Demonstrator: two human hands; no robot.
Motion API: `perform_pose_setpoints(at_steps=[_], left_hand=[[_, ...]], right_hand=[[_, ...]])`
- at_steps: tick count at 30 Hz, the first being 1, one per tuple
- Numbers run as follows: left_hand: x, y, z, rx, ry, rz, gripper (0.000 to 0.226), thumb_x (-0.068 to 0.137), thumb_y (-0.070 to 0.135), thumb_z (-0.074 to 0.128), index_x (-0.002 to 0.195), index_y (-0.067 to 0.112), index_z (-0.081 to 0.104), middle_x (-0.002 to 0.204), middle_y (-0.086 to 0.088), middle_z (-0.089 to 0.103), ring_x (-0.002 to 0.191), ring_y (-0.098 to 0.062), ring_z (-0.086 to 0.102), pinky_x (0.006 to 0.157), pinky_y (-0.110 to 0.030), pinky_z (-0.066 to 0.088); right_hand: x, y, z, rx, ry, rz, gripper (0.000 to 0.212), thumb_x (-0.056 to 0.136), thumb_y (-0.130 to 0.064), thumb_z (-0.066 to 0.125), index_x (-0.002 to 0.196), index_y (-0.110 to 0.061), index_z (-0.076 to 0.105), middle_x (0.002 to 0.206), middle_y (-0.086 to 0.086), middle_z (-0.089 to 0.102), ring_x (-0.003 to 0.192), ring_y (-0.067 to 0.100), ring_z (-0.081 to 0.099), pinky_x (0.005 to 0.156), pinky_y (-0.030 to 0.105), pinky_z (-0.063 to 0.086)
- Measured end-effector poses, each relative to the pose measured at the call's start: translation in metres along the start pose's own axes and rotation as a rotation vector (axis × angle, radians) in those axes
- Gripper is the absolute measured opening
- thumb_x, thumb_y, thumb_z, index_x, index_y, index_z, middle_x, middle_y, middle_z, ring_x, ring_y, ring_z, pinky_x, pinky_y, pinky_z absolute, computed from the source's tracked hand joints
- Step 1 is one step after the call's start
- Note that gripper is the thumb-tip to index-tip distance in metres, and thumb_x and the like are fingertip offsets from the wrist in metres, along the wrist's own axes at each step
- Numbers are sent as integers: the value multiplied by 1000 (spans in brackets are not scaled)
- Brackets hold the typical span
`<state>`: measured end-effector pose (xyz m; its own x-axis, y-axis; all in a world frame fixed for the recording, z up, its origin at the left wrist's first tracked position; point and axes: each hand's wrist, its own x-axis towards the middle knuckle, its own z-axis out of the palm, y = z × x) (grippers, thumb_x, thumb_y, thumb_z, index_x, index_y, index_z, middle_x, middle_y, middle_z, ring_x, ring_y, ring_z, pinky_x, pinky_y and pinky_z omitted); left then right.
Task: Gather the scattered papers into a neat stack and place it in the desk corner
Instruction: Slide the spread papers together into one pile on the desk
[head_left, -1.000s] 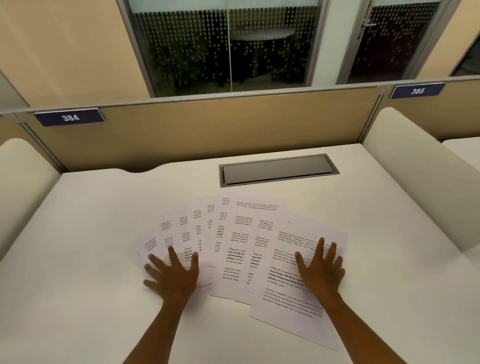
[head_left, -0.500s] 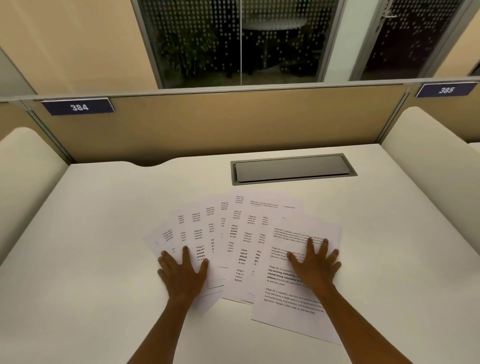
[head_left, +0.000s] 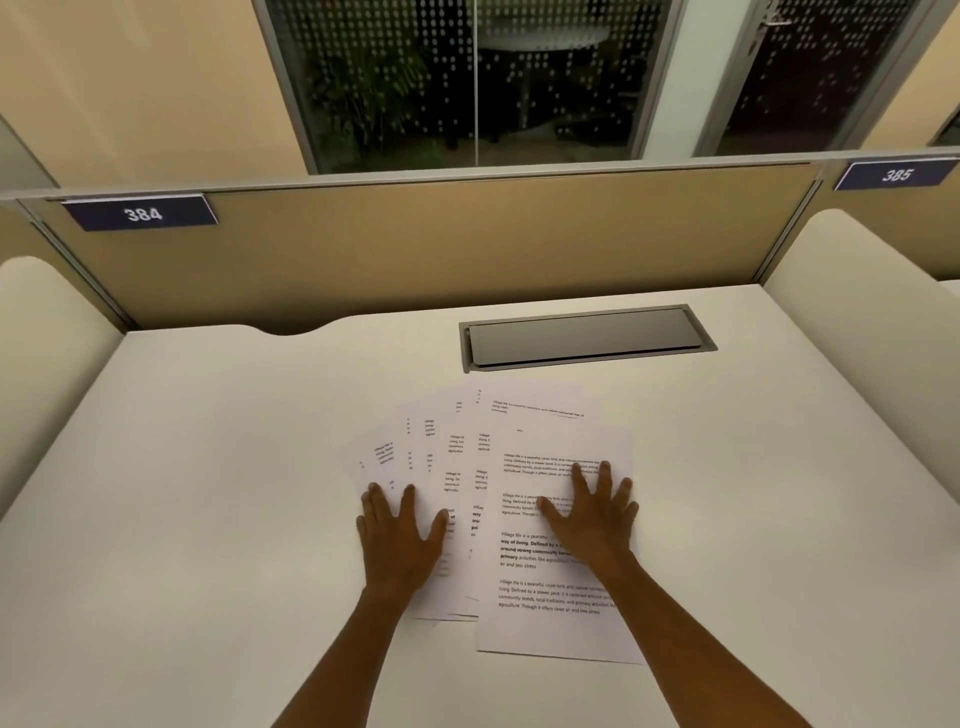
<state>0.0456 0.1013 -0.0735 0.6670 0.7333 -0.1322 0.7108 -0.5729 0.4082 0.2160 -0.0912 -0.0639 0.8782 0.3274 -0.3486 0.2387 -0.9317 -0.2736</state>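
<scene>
Several printed white papers (head_left: 524, 525) lie overlapped in a narrow fan on the white desk (head_left: 208, 519), near its middle. My left hand (head_left: 400, 535) presses flat on the fan's left sheets, fingers spread. My right hand (head_left: 595, 517) lies flat on the top right sheet, fingers apart. Neither hand grips a sheet. The lower sheets are mostly hidden under the top one.
A grey cable hatch (head_left: 587, 338) is set into the desk just beyond the papers. A tan partition (head_left: 467, 244) with a 384 label (head_left: 143, 213) closes the back. Rounded white side dividers stand at the left (head_left: 47, 358) and right (head_left: 857, 322).
Both hands have slid toward each other, pushing the wide fan of papers into a tighter overlap. The right sheet has rotated more upright.
</scene>
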Motion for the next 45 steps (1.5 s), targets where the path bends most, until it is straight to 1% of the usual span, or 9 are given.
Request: perform_pose_setpoints(at_steps=[4, 9, 13, 17, 21, 25, 35, 43, 45], left_hand=[[6, 12, 2, -47, -95, 38, 91, 81, 73, 27, 153, 17, 22, 163, -17, 3, 151, -30, 0, 121, -46, 6], [20, 16, 4, -259, -182, 104, 78, 95, 49, 47, 156, 21, 5, 164, -6, 3, 152, -23, 0, 122, -44, 6], [18, 13, 2, -281, -53, 93, 74, 96, 44, 47, 155, 21, 8, 164, -10, 0, 151, -27, 0, 122, -45, 8], [11, 12, 0, -177, 84, 23, 77, 90, 57, 33, 154, 16, 19, 162, -17, 7, 150, -34, 4, 119, -52, 8], [11, 10, 1, -98, 65, 4, 87, 84, 67, 21, 153, 14, 20, 161, -16, 16, 151, -32, 6, 119, -54, 5], [13, 12, 3, -113, 38, 47, 93, 81, 72, 17, 153, 14, 19, 161, -11, 21, 151, -29, 7, 120, -52, 3], [21, 28, 2, -307, -72, 62, 89, 89, 60, 49, 155, 16, 10, 163, -6, 16, 151, -25, 10, 122, -46, 12], [34, 28, -8, -459, -210, 101, 99, 77, 75, 49, 153, 34, 1, 162, 4, 18, 148, -24, 23, 116, -53, 29], [35, 29, -13, -560, -219, 107, 98, 79, 70, 54, 153, 34, 2, 161, 4, 22, 145, -23, 30, 115, -50, 33]], right_hand=[[4, -11, -1, 10, -27, -47, 87, 85, -74, 38, 155, -29, 12, 165, 6, -7, 149, 41, -9, 121, 56, 3], [10, -18, -4, 114, -18, -117, 85, 87, -68, 44, 155, -26, 14, 165, 6, -2, 151, 33, -3, 123, 49, 8], [12, -13, -7, 160, 45, -148, 82, 91, -61, 46, 155, -23, 13, 165, 6, -1, 152, 29, 0, 124, 45, 8], [11, -1, -7, 126, 133, -79, 85, 91, -63, 41, 155, -22, 6, 165, 9, -1, 152, 29, -1, 123, 48, 6], [8, 9, -3, 142, 118, -1, 90, 90, -67, 37, 155, -19, -2, 164, 13, -1, 152, 30, -3, 123, 49, 5], [8, 6, -1, 131, 72, -59, 91, 90, -68, 35, 156, -18, -5, 165, 11, -4, 152, 27, -5, 123, 48, 3], [9, -9, 3, 126, 23, -147, 101, 84, -76, 35, 155, -19, -7, 165, 9, -7, 152, 25, -6, 124, 45, 1], [9, -34, 3, 126, -54, -215, 103, 82, -78, 37, 155, -21, -9, 165, 8, -7, 153, 25, -4, 124, 45, 3], [10, -38, 4, 152, -68, -216, 102, 82, -77, 38, 155, -22, -10, 165, 7, -5, 153, 25, -2, 124, 45, 5]])
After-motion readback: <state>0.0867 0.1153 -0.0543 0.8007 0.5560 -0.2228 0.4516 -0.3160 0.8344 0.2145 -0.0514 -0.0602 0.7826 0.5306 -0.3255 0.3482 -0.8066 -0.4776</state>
